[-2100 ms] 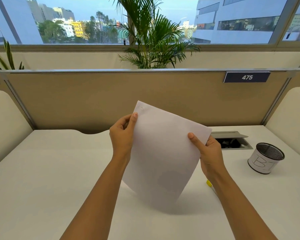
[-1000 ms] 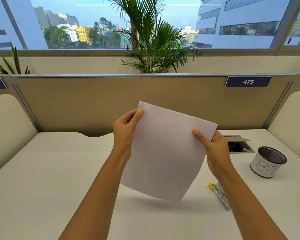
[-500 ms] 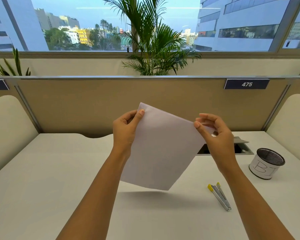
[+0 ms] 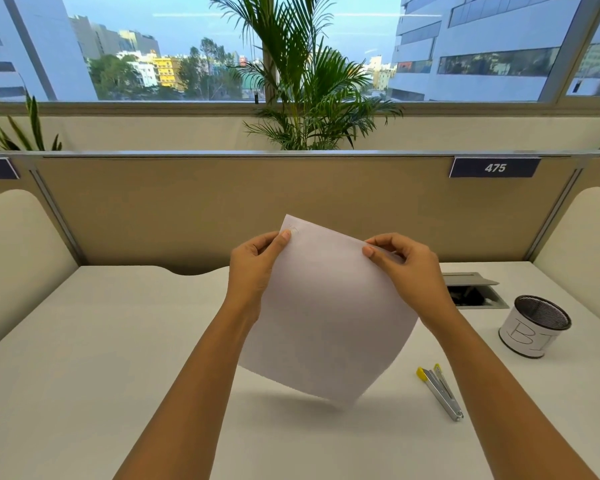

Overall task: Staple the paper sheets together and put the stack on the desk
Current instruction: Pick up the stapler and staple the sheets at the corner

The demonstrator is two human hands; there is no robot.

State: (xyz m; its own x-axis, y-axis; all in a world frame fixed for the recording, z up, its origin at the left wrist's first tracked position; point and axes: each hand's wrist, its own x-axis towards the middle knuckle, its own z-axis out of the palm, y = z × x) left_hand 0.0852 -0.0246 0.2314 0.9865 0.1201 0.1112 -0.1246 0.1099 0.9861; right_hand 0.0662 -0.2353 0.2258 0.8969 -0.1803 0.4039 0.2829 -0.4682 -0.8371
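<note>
A stack of white paper sheets (image 4: 329, 317) hangs tilted in the air above the white desk (image 4: 84, 358). My left hand (image 4: 253, 268) pinches it near the top left corner, where a faint staple mark shows. My right hand (image 4: 406, 268) pinches the top edge near the right corner, thumb in front and fingers behind. The lower part of the sheets bulges toward me. A silver stapler with yellow ends (image 4: 440, 391) lies flat on the desk to the right, below my right forearm, apart from both hands.
A mesh pen cup wrapped in white paper (image 4: 532, 327) stands at the right. An open cable hatch (image 4: 471, 292) sits in the desk behind my right hand. A beige partition (image 4: 187, 209) closes the back, with cream side panels at both sides.
My right hand let go of the right edge, rose, and now pinches the top edge near the right corner. The sheets bowed outward. My left hand kept its grip.
</note>
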